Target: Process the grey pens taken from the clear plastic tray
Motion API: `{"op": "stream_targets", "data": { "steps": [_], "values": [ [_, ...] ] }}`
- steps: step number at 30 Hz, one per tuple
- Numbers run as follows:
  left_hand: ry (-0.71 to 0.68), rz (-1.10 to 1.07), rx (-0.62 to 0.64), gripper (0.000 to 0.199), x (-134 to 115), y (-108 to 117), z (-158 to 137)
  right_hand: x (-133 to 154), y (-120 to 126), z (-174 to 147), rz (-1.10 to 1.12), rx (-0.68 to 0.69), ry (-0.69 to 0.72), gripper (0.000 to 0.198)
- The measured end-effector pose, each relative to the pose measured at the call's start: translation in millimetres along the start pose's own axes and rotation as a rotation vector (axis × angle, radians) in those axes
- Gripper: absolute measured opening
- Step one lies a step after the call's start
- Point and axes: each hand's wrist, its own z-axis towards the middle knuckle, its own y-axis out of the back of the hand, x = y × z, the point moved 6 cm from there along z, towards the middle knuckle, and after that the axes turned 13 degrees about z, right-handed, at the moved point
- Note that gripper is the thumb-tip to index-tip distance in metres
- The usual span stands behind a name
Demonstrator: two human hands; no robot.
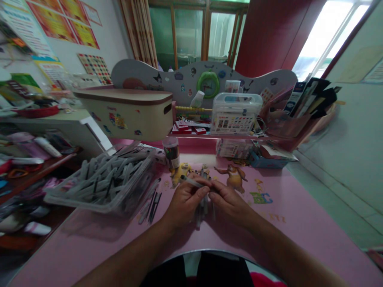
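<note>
Close together over the pink table (119,247), my left hand (187,199) and my right hand (229,201) meet at the fingertips. A translucent pen (193,181) with a dark end lies across my left fingers, held under the thumb. My right fingers are pinched together where the pen's other end reaches them; the exact contact is hidden. Below and between the hands are several more translucent pens (199,221), partly covered by the fingers. To the left, several black and clear pens (153,207) lie side by side on the table.
A clear plastic bin (110,207) heaped with grey-clear pens stands at the left. Behind are a jar (171,153), a lidded cream box (128,115), a clear carrying case (236,115) on the shelf, and a blue box (267,159) at the right.
</note>
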Motion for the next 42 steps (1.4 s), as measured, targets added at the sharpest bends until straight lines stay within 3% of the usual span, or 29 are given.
{"op": "stream_targets", "data": {
  "steps": [5,10,25,32,35,38,42],
  "values": [
    [0.23,-0.321,0.035,0.015,22.0,-7.9,-5.0,-5.7,-0.2,0.5,-0.065,0.018,-0.028,0.027],
    [0.304,-0.356,0.056,0.021,30.2,-12.6,-7.6,-9.8,0.3,-0.7,-0.037,0.026,-0.021,0.028],
    [0.243,-0.291,-0.003,0.024,17.9,-3.5,-5.4,-9.3,-2.4,3.2,0.143,0.013,-0.105,0.029],
    [0.219,-0.224,-0.023,0.025,16.2,4.9,1.9,-24.8,-11.1,-1.7,0.62,-0.133,-0.235,0.028],
    [0.258,-0.301,-0.057,0.037,23.3,10.8,6.5,-38.5,3.7,-0.4,0.62,-0.221,-0.254,0.025],
    [0.322,-0.397,0.036,0.058,29.4,6.9,7.8,-49.1,19.6,3.0,0.657,-0.305,-0.29,0.017],
    [0.425,-0.482,0.27,0.051,33.9,-9.0,-0.1,-46.3,21.7,5.3,0.738,-0.33,-0.328,0.026]
  ]
}}
